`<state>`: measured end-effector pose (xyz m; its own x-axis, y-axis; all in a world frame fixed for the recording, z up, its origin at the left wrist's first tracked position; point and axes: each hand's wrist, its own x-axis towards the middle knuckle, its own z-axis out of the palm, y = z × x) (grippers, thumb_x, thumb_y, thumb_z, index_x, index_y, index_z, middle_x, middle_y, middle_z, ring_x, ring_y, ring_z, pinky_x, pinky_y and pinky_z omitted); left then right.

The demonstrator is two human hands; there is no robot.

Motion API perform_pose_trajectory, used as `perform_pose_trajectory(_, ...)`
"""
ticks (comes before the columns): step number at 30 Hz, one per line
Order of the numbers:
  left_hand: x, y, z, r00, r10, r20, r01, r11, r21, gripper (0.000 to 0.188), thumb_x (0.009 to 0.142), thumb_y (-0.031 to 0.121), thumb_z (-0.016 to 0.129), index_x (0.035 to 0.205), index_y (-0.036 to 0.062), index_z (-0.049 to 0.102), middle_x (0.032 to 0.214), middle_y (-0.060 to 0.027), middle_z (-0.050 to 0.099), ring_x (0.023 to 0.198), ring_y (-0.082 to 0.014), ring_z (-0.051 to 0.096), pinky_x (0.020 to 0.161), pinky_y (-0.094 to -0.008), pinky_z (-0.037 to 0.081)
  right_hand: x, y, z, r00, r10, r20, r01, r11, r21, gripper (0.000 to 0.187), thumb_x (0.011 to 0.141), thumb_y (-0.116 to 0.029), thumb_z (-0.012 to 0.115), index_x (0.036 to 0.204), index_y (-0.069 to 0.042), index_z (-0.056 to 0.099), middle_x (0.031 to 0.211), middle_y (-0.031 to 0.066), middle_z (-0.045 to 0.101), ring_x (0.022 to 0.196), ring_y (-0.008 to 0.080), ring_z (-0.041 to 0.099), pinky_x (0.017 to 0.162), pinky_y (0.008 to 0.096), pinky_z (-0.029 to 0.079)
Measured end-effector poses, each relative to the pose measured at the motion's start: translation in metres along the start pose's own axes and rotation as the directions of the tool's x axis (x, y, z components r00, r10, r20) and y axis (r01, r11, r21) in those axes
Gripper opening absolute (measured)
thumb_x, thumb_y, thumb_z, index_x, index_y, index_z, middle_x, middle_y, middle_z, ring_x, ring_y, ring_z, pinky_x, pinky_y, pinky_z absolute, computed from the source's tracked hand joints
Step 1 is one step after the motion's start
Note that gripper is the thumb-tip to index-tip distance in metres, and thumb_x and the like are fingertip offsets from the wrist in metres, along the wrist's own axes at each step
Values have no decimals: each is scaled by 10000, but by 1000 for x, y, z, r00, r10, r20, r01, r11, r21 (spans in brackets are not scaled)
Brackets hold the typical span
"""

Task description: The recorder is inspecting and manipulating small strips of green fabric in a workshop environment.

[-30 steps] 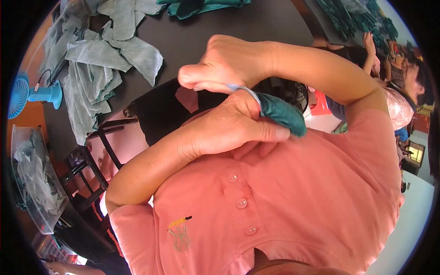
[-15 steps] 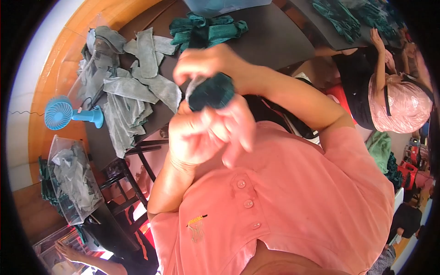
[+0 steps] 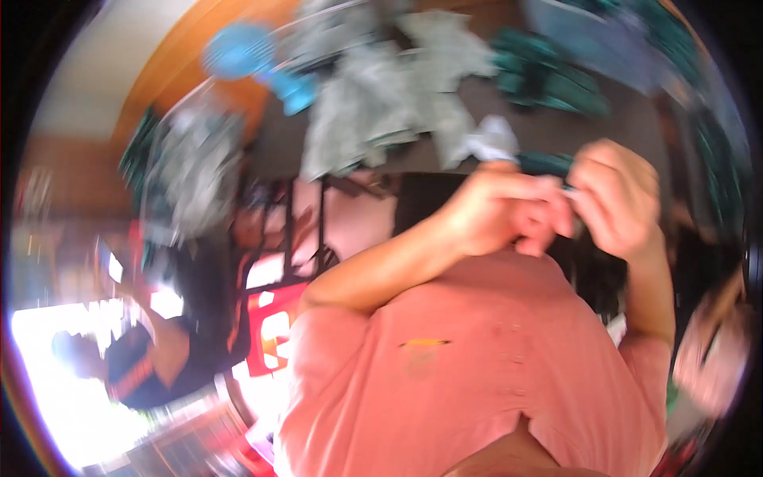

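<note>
Above the near edge of the dark table, I hold a dark green velvet fabric piece [image 3: 547,164] with a pale grey-white part [image 3: 491,139] standing up at its left end. My left hand [image 3: 513,208] is closed around the piece from below, thumb and fingers bent. At the right end, my right hand [image 3: 618,199] pinches it with curled fingers. The two hands almost touch. Motion blur hides the exact grip and the fabric's edges.
Overlapping grey fabric pieces [image 3: 362,107] and folded green velvet pieces [image 3: 548,75] lie on the table [image 3: 628,131]. Left stand a blue fan [image 3: 238,52] and a clear bin [image 3: 195,171] of grey pieces. A translucent bin [image 3: 600,44] is far right. People [image 3: 151,350] are at both sides.
My view has swung, so table and fan appear shifted right. My hands have moved apart from their crossed position and now hold the velvet piece side by side.
</note>
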<state>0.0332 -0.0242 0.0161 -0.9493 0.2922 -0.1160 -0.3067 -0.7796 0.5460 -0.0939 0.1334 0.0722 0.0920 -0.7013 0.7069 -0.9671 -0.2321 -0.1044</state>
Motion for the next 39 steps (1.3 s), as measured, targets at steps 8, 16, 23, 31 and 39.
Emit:
perform_pose_trajectory(8,-19,6,-5,986,163,-30,-159,981,111,371,921,262,612,787,-80,667,774,-204,678,503,-236,624,432,-311,461,-20,1,-3,968,130,213,-181,954,239,189,750,17,675,829,0,503,737,137,498,611,248,486,574,347,399)
perform_pose_trajectory(16,-23,-11,13,975,218,-46,-179,889,421,296,847,234,709,758,-48,702,618,-104,652,415,-136,574,391,-244,431,-33,-8,22,503,660,558,-806,127,578,197,816,-174,637,908,-40,526,796,-30,498,633,24,441,494,162,326)
perform_pose_trajectory(23,-35,1,20,965,115,-238,35,837,547,324,820,311,742,770,-9,723,690,-78,685,525,-102,592,493,-239,468,-33,-23,34,405,655,638,-811,-66,582,164,771,-86,557,671,-80,428,548,1,469,399,51,397,344,221,292)
perform_pose_trajectory(31,-39,0,-7,984,-133,-121,177,829,531,323,761,235,762,925,-22,656,834,-123,650,604,-153,568,524,-258,452,-50,-28,48,414,691,593,-518,-356,778,194,731,-65,580,661,-59,399,561,51,432,373,141,394,357,280,320)
perform_pose_trajectory(39,-24,-10,-4,964,-97,-248,226,790,570,295,793,265,770,718,-4,675,758,-66,646,564,-117,557,517,-253,421,-75,-36,41,467,659,590,-718,-107,688,216,819,-200,690,794,-29,560,692,12,562,544,77,468,499,229,388)
